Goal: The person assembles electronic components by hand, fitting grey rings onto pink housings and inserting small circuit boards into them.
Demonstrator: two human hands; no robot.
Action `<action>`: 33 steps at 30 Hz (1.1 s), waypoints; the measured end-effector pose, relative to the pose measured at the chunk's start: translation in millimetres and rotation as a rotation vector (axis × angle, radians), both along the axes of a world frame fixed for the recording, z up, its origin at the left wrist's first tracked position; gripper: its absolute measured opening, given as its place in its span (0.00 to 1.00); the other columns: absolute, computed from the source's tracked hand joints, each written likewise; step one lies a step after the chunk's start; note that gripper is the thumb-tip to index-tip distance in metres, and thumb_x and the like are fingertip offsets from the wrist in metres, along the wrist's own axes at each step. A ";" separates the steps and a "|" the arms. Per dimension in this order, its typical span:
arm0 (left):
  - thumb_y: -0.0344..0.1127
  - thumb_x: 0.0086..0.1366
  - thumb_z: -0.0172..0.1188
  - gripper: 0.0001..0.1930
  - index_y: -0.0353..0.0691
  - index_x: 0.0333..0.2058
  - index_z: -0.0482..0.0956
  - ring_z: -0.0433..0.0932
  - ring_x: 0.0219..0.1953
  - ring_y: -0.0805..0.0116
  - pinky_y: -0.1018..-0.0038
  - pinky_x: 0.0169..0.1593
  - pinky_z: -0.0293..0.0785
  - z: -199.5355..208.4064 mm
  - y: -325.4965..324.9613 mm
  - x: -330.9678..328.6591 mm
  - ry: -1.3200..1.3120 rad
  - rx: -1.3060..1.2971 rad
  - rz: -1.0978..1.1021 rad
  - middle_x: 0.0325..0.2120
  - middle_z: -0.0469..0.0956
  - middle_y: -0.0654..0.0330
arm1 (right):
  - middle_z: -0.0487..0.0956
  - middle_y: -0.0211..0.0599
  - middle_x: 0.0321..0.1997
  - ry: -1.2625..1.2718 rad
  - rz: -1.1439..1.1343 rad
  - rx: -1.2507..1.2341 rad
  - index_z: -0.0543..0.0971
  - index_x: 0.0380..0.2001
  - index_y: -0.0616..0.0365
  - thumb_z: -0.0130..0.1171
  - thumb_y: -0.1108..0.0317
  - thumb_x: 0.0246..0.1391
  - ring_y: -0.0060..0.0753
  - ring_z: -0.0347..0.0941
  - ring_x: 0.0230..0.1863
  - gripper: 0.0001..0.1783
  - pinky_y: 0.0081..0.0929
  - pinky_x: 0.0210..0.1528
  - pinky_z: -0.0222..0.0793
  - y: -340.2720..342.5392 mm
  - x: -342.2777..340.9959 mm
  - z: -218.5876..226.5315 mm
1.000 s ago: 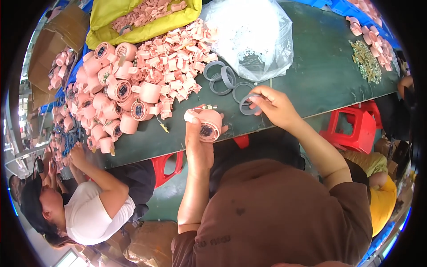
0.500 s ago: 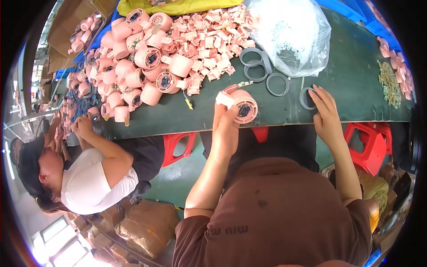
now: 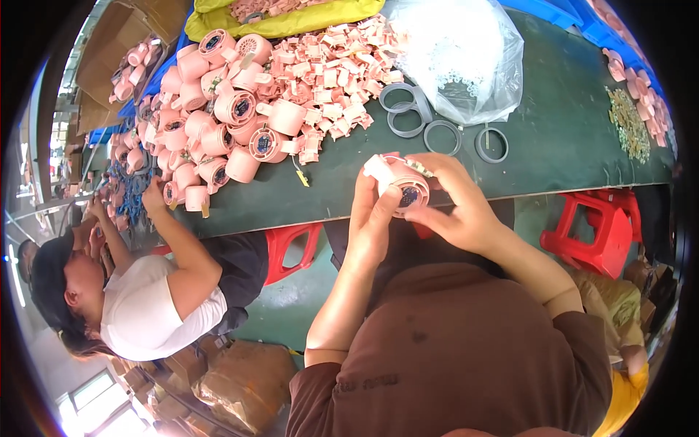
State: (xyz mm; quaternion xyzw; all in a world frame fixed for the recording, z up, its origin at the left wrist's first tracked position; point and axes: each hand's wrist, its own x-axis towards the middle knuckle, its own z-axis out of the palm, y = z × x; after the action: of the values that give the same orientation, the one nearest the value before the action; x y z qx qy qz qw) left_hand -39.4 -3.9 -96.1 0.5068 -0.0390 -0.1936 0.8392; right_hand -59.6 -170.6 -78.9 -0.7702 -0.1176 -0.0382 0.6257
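Both my hands hold a round pink plastic housing just beyond the table's near edge. A dark circuit board shows in its open end, which faces me. My left hand wraps the housing's left side, thumb across the front rim. On its right side, my right hand has the thumb by the rim and the fingers over the top, beside a small pale strip with components. Beyond my hands lies a single grey ring, with several more grey rings to its left.
Pink housings and small pink brackets are heaped at left and centre. A clear bag of small translucent parts stands at the back. Small boards lie far right. A co-worker sits at left; a red stool stands right.
My right hand has left the grey ring lying flat on the table and moved left onto the pink housing. The co-worker's arm has stretched farther over the table.
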 end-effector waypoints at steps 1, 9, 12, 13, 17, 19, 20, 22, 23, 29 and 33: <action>0.38 0.69 0.50 0.27 0.35 0.62 0.57 0.69 0.55 0.67 0.70 0.58 0.66 7.7 -0.6 -0.5 -0.004 0.010 -0.017 0.53 0.67 0.55 | 0.71 0.43 0.54 -0.029 -0.037 -0.049 0.69 0.56 0.60 0.67 0.71 0.49 0.37 0.70 0.54 0.31 0.30 0.51 0.71 0.2 1.7 -6.5; 0.29 0.64 0.54 0.31 0.35 0.64 0.54 0.66 0.59 0.63 0.65 0.61 0.63 1.2 6.1 -4.4 -0.174 0.001 -0.130 0.58 0.63 0.53 | 0.72 0.38 0.56 0.388 0.123 0.622 0.68 0.55 0.63 0.60 0.72 0.58 0.28 0.72 0.53 0.23 0.27 0.54 0.70 -8.0 1.5 -11.7; 0.28 0.63 0.54 0.30 0.35 0.63 0.57 0.66 0.59 0.63 0.66 0.61 0.64 -3.9 4.1 -6.2 -0.173 -0.015 -0.146 0.59 0.63 0.53 | 0.75 0.35 0.51 0.468 -0.011 0.684 0.71 0.53 0.62 0.57 0.68 0.61 0.24 0.72 0.48 0.19 0.24 0.49 0.71 -17.2 -2.9 -12.7; 0.28 0.62 0.54 0.30 0.35 0.63 0.58 0.66 0.59 0.63 0.66 0.61 0.64 -7.0 4.7 -7.4 -0.134 -0.028 -0.158 0.59 0.63 0.53 | 0.77 0.30 0.44 0.512 -0.008 0.651 0.74 0.49 0.61 0.55 0.66 0.63 0.19 0.71 0.42 0.14 0.20 0.42 0.70 -24.4 -1.6 -12.8; 0.39 0.59 0.56 0.32 0.33 0.60 0.59 0.71 0.54 0.64 0.70 0.57 0.68 -18.6 1.8 -8.4 0.111 -0.131 -0.222 0.53 0.70 0.53 | 0.77 0.27 0.38 0.534 -0.087 0.500 0.76 0.43 0.59 0.55 0.68 0.62 0.16 0.69 0.33 0.09 0.18 0.37 0.68 -29.7 -0.7 -14.3; 0.50 0.60 0.58 0.37 0.30 0.60 0.58 0.75 0.50 0.58 0.66 0.54 0.73 -10.4 -0.9 -2.4 0.139 -0.210 -0.235 0.51 0.70 0.48 | 0.76 0.28 0.36 0.384 -0.132 0.441 0.77 0.40 0.60 0.57 0.71 0.60 0.18 0.70 0.35 0.06 0.19 0.37 0.68 -32.6 -9.2 -18.8; 0.52 0.60 0.58 0.38 0.29 0.59 0.58 0.76 0.49 0.54 0.63 0.52 0.75 -8.1 -0.3 -5.5 0.167 -0.201 -0.128 0.51 0.70 0.44 | 0.76 0.29 0.36 0.252 -0.185 0.175 0.77 0.39 0.60 0.58 0.72 0.59 0.20 0.71 0.35 0.06 0.19 0.37 0.68 -42.4 -11.9 -16.0; 0.53 0.61 0.58 0.39 0.28 0.59 0.57 0.76 0.48 0.45 0.58 0.49 0.78 -13.2 6.3 -2.9 0.185 -0.303 -0.104 0.51 0.69 0.40 | 0.76 0.33 0.35 0.040 -0.310 -0.181 0.78 0.35 0.60 0.61 0.74 0.55 0.23 0.71 0.34 0.04 0.22 0.37 0.67 -71.8 -14.4 -20.2; 0.53 0.61 0.57 0.39 0.29 0.59 0.56 0.76 0.48 0.44 0.57 0.49 0.78 -14.0 7.5 -3.0 0.194 -0.292 -0.080 0.52 0.68 0.40 | 0.75 0.32 0.35 0.065 -0.412 -0.215 0.78 0.35 0.60 0.61 0.74 0.55 0.23 0.71 0.33 0.04 0.22 0.37 0.67 -85.3 -15.5 -23.2; 0.53 0.63 0.55 0.37 0.30 0.61 0.55 0.71 0.56 0.41 0.53 0.52 0.77 -9.7 -6.5 -3.3 0.140 -0.175 -0.059 0.56 0.64 0.41 | 0.73 0.40 0.39 -0.134 -0.433 -0.665 0.78 0.33 0.58 0.66 0.72 0.47 0.47 0.69 0.42 0.09 0.35 0.43 0.68 -106.3 -17.9 -30.9; 0.53 0.63 0.55 0.38 0.30 0.61 0.54 0.71 0.55 0.42 0.53 0.51 0.77 -9.9 -8.2 -3.8 0.137 -0.151 -0.025 0.57 0.64 0.41 | 0.73 0.35 0.41 0.034 -0.378 -0.265 0.78 0.35 0.60 0.64 0.73 0.51 0.34 0.71 0.41 0.07 0.28 0.44 0.68 -108.2 -18.6 -33.4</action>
State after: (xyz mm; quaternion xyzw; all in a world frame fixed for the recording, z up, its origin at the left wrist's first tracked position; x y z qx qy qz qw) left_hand -43.2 -12.1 -106.0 0.4271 -0.0026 -0.2348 0.8732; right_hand -78.2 -278.8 -112.3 -0.8546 0.0354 -0.1262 0.5025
